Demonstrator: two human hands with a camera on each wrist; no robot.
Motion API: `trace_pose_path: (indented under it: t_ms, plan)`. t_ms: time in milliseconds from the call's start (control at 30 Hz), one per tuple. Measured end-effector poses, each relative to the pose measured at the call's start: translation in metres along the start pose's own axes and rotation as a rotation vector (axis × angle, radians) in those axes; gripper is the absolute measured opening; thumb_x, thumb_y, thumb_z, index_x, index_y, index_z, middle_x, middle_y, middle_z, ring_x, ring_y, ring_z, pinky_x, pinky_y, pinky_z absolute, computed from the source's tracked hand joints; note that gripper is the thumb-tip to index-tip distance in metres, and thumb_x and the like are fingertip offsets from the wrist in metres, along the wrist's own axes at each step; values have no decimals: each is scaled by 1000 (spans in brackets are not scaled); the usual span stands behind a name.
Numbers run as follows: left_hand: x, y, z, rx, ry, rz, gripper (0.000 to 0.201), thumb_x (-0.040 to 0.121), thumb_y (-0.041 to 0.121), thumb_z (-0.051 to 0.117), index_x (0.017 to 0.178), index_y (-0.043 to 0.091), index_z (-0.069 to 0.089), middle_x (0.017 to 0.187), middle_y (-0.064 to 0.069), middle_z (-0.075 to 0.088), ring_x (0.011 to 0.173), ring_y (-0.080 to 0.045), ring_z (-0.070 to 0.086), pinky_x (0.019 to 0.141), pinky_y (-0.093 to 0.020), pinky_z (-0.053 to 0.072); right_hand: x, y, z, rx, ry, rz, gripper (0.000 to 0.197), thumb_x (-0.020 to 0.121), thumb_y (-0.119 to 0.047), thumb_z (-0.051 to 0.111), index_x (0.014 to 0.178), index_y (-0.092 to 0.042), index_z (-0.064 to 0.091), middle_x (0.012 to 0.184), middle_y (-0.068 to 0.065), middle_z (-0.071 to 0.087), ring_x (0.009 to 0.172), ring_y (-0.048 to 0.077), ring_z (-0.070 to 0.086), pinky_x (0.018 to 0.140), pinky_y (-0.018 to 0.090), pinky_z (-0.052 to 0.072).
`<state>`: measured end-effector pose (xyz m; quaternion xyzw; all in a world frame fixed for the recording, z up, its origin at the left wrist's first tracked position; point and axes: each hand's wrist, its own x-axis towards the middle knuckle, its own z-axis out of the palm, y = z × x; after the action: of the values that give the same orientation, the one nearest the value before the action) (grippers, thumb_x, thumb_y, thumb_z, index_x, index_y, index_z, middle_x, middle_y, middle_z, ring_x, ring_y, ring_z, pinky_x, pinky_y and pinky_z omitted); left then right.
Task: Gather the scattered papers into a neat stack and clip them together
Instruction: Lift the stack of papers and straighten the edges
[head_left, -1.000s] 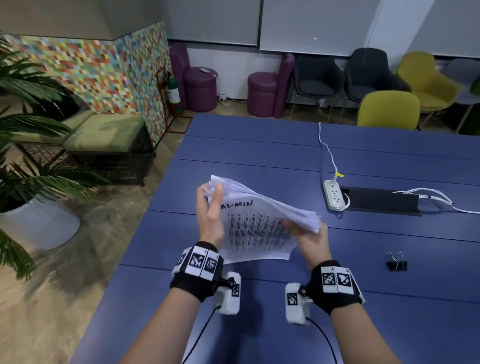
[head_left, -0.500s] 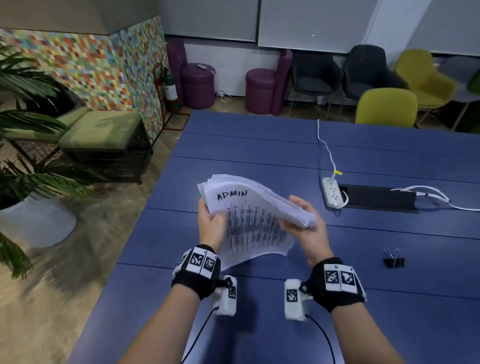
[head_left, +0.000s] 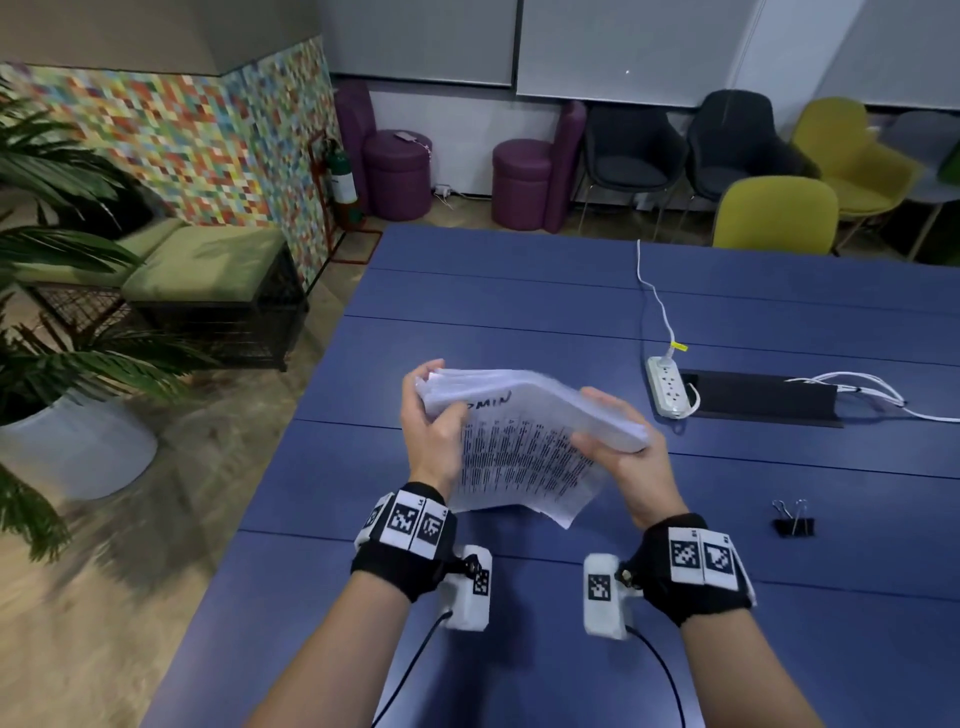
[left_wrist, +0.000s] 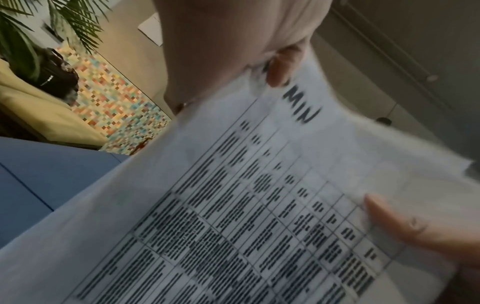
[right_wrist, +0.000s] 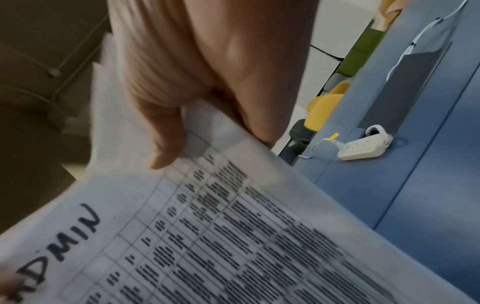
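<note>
A stack of white printed papers (head_left: 524, 441) with "ADMIN" handwritten on the top sheet hangs above the blue table (head_left: 519, 291), bent downward toward me. My left hand (head_left: 434, 423) grips its upper left corner, thumb on the top sheet. My right hand (head_left: 618, 441) grips the right edge, thumb on top and fingers underneath. In the left wrist view the papers (left_wrist: 259, 205) fill the frame, and the left thumb (left_wrist: 281, 65) covers the first letters. In the right wrist view the right thumb (right_wrist: 166, 139) presses on the papers (right_wrist: 207, 236). A black binder clip (head_left: 793, 524) lies on the table to the right.
A white power strip (head_left: 669, 386) with its cable lies beside a black cable hatch (head_left: 763, 397) at the table's middle right. Chairs, purple stools and a green bench stand beyond the table. A potted plant (head_left: 62, 332) is on the floor at left.
Both hands shifted along the stack: the right thumb moved up over the top sheet and the left thumb now covers part of "ADMIN". The stack's edges look more even.
</note>
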<state>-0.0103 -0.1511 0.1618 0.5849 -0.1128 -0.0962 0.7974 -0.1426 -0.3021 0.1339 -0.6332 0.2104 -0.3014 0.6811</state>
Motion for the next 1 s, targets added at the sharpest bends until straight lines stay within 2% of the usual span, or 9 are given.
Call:
trace_pose_path:
  t_ms: [167, 300, 367, 500, 667, 733, 833, 933, 1000]
  plan:
    - [-1, -1, 5, -11, 108, 39, 46, 72, 18, 59, 115, 8, 48, 95, 5, 55, 70, 9, 57, 67, -8, 46, 1, 0, 7, 55, 56, 15, 49, 72, 11, 72, 113, -13, 62, 106, 2, 63, 106, 17, 55, 76, 11, 50]
    - [2, -1, 17, 65, 324, 7, 45, 74, 34, 76, 109, 18, 51, 102, 4, 59, 91, -8, 60, 85, -22, 49, 1, 3, 10, -21, 264, -89, 63, 74, -3, 77, 124, -30, 50, 118, 0, 58, 107, 17, 59, 89, 24, 50]
    - [4, 1, 24, 84, 373, 0, 44, 73, 35, 77, 106, 21, 51, 100, 7, 59, 89, -9, 59, 83, -20, 48, -2, -1, 14, -187, 401, -255, 67, 80, -14, 73, 134, -32, 39, 123, -4, 50, 101, 5, 56, 91, 24, 46]
    - [12, -1, 29, 214, 329, 30, 53, 66, 52, 75, 108, 30, 51, 114, 10, 58, 107, -9, 58, 92, -29, 48, -3, -7, 22, -643, 359, -522, 46, 92, -11, 57, 135, -22, 47, 130, -3, 34, 103, -21, 38, 83, -6, 30]
    - [39, -1, 11, 323, 175, -31, 55, 61, 63, 69, 101, 26, 61, 94, 8, 64, 94, -17, 60, 89, -33, 48, 9, -7, 13, -767, 293, -584, 37, 93, 1, 50, 121, -19, 62, 126, 6, 41, 94, -11, 45, 86, -2, 30]
    - [44, 0, 9, 311, 129, -13, 43, 65, 56, 70, 88, 20, 61, 79, 4, 63, 75, -13, 59, 77, -30, 49, 12, -8, 12, -726, 319, -579, 33, 91, 2, 52, 118, -15, 62, 122, 11, 45, 99, -15, 44, 90, 2, 33]
    - [45, 3, 12, 209, 142, -62, 19, 81, 30, 68, 83, 15, 55, 69, 8, 54, 55, 3, 48, 62, -15, 42, 10, -8, 15, -498, 412, -556, 37, 87, -8, 61, 123, -12, 52, 123, 4, 44, 102, -5, 48, 90, 18, 44]
    - [40, 7, 12, 111, 72, -64, 20, 83, 25, 66, 95, 13, 56, 77, 6, 55, 65, -1, 51, 69, -18, 41, 14, 3, 14, -265, 308, -292, 67, 79, -11, 73, 134, -13, 35, 126, -17, 41, 106, -14, 47, 92, 13, 43]
    - [36, 6, 9, 72, -69, -61, 37, 78, 22, 70, 109, 11, 53, 90, 1, 58, 76, -4, 56, 71, -14, 46, 22, 14, 12, -141, 193, -17, 58, 78, -3, 74, 128, -10, 46, 117, -9, 57, 96, -11, 58, 91, 25, 52]
